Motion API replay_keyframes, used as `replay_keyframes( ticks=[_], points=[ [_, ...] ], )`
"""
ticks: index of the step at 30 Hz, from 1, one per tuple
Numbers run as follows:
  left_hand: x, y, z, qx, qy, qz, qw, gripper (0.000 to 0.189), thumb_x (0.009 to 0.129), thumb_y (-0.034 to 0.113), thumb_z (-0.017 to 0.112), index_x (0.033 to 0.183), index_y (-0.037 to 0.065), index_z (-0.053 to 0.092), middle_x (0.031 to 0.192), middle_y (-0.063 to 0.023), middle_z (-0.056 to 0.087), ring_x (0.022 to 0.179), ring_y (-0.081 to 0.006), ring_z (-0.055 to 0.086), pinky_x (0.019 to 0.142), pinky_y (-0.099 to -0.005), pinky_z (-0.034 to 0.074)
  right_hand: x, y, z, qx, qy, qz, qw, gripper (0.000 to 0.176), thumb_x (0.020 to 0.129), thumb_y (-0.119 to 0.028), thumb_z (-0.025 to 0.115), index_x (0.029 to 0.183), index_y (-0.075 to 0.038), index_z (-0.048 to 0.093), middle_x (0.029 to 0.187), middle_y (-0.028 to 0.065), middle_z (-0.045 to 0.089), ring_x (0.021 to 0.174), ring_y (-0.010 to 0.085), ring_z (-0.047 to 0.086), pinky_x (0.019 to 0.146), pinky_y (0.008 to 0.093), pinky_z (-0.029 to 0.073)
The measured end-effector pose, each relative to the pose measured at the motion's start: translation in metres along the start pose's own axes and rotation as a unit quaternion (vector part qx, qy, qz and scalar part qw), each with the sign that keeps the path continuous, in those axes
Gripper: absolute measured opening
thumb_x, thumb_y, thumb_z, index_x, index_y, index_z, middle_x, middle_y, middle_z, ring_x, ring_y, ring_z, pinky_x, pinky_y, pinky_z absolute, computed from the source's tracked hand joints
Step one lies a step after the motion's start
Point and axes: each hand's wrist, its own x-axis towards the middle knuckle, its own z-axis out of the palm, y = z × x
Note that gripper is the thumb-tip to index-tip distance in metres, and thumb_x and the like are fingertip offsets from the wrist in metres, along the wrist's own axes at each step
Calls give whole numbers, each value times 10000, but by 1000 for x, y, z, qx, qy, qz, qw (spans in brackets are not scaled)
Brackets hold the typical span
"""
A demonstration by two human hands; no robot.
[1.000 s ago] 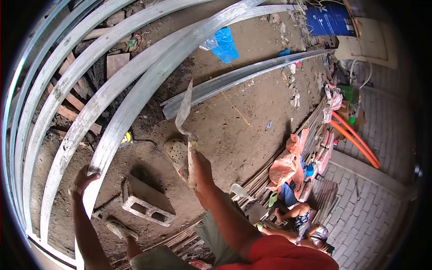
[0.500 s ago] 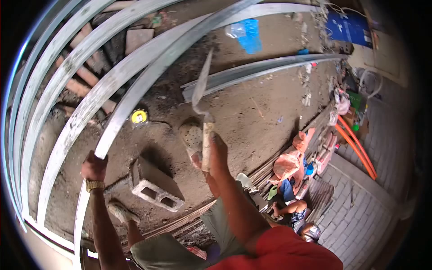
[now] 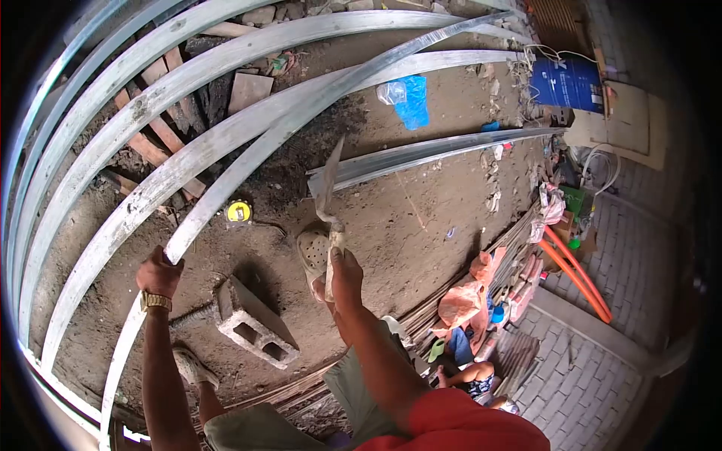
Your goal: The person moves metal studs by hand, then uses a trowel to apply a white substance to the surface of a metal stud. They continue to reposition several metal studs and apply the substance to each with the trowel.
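Observation:
My left hand, with a watch on its wrist, is closed around a long pale metal bar. The bar runs away from me and crosses over a similar bar further off. In my right hand is a pointing trowel, gripped by its pale, worn handle with the narrow blade pointing away from me. A yellow tape measure lies on the dirt just beyond my left hand. Between my feet stands a hollow concrete block, its openings partly facing me.
More long bars span the left side above broken bricks. A metal channel and blue plastic lie ahead on the dirt. At right are an orange sack, orange pipes and another person's legs.
The view has tilted, and the far end of the held bar now shows. My right hand and the trowel sit slightly lower and further left in view. Both grips are unchanged.

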Motion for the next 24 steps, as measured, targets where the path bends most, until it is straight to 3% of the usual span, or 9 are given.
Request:
replay_keyframes(
  ticks=[4,8,10,11,13,16,18,22,24],
  points=[
    [-4,-1,2,-1,14,-19,1000,327,687,402,756,816,147,597,780,-88,675,727,-317,662,624,-430,522,-19,-34,-1,-79,-119,-43,989,451,902,-289,583,1238,9,546,980,231,666,867,370,657,747,411,517],
    [-1,-3,3,-4,4,-20,1000,337,692,430,732,838,152,608,818,-87,683,752,-316,666,637,-426,524,-4,-88,-13,-375,-160,-207,889,407,871,-305,614,1177,-39,588,954,247,657,868,416,640,750,466,526],
    [-2,-3,2,5,-1,-28,1000,352,691,448,725,843,152,610,832,-87,684,758,-315,666,641,-425,524,35,-105,-32,-434,-146,-203,866,312,866,-321,626,952,-22,642,803,223,662,777,406,652,696,482,521],
    [-1,-3,0,5,-9,-34,999,357,694,462,724,856,162,618,846,-97,686,764,-312,667,658,-425,528,58,-119,-47,-404,-156,-197,880,382,890,-321,596,1081,9,601,759,251,647,746,428,648,662,488,521],
    [1,-5,5,36,-15,-12,999,410,729,462,699,982,146,632,895,-116,695,829,-315,675,707,-440,537,123,-125,-76,-454,-92,-163,871,326,903,-226,540,1108,20,601,919,254,645,870,392,632,766,458,493],
    [7,-17,7,2,-115,-53,992,503,759,427,669,1147,114,600,981,-154,686,912,-333,662,759,-452,529,260,-103,-177,-492,-104,-352,789,352,958,-159,426,1180,59,588,1158,233,620,1099,333,574,968,394,427],
    [5,-13,-6,24,-133,-63,989,448,758,422,665,1108,147,610,974,-133,692,927,-316,667,760,-440,534,203,-115,-166,-268,-75,-261,924,356,981,-224,475,1143,66,603,1055,196,646,935,278,603,845,363,467],
    [4,-21,21,-10,-46,-12,999,362,767,325,604,1083,147,614,848,-104,694,760,-281,687,641,-426,537,40,-136,-107,-304,-103,-79,944,394,963,-295,508,1148,47,570,956,152,642,874,253,578,782,359,456],
    [-4,-20,23,-20,20,12,1000,418,763,282,633,1137,103,581,1041,-139,633,981,-323,612,763,-514,487,5,-110,-92,-315,-125,-37,940,423,962,-303,502,1177,58,553,994,173,635,890,281,578,804,372,453]
  ],
)
